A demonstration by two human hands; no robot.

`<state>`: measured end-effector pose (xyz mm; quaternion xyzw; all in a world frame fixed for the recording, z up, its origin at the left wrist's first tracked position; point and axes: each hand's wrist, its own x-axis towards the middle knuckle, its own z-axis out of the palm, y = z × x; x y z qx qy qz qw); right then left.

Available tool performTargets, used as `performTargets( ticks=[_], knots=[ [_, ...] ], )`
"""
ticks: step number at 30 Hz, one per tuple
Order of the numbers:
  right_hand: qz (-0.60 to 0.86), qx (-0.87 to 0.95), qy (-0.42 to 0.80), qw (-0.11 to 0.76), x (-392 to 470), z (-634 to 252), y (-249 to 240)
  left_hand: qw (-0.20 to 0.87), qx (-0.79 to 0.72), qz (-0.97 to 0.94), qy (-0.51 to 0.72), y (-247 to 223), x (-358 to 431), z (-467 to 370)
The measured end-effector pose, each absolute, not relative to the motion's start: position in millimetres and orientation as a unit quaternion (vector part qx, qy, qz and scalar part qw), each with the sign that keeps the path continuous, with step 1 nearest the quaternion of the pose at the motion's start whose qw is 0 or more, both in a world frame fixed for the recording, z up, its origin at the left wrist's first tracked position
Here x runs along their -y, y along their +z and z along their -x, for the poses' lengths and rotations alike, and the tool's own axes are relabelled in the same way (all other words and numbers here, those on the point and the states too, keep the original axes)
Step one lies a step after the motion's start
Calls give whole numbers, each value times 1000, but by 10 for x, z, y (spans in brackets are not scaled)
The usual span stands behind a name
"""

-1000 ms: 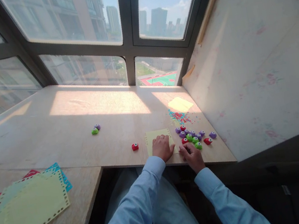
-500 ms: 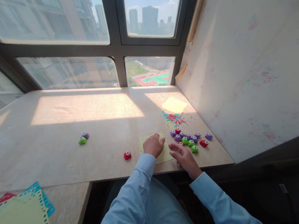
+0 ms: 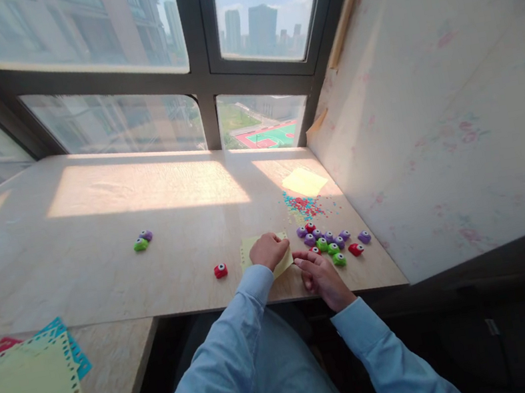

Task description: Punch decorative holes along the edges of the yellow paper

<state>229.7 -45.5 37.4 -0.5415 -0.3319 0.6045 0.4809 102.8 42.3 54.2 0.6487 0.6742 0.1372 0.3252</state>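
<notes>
Yellow paper sheet (image 3: 246, 253) lies partly under the left hand (image 3: 268, 250), whose fingers are curled; whether they grip it, I cannot tell. At its 4 o'clock corner, the right hand (image 3: 321, 277) has half-bent fingers touching the edge, but a firm pinch is not clear. The sheet should be very light and flexible, easy to crease, and perhaps weaker along the punched holes; so it is better to take it flat, with thumb below and fingers above, inside the hole row. At 3 o'clock are small eyed craft punches (image 3: 333, 248), at 2 o'clock paper confetti (image 3: 302, 204), and at 9 o'clock one red punch (image 3: 221, 270)
</notes>
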Motion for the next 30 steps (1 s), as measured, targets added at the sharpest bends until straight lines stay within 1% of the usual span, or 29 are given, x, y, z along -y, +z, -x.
performTargets(
  ticks=[6,14,17,20,24,26,30],
  knots=[
    [545,384,592,454,418,-2237,391,347,-652,-658,148,505,-478,-995],
    [555,392,572,460,335,-2277,347,374,-643,-646,170,472,-502,-959],
    [577,419,526,463,271,-2294,325,385,-633,-646,185,443,-500,-931],
    [598,482,461,445,178,-2288,284,400,-619,-646,200,401,-505,-898],
    [603,602,310,420,56,-2260,233,410,-610,-643,214,353,-515,-866],
    [599,640,257,407,19,-2247,222,412,-607,-643,220,337,-514,-858],
    [601,645,244,403,-8,-2233,220,417,-603,-640,228,314,-510,-851]
  ],
)
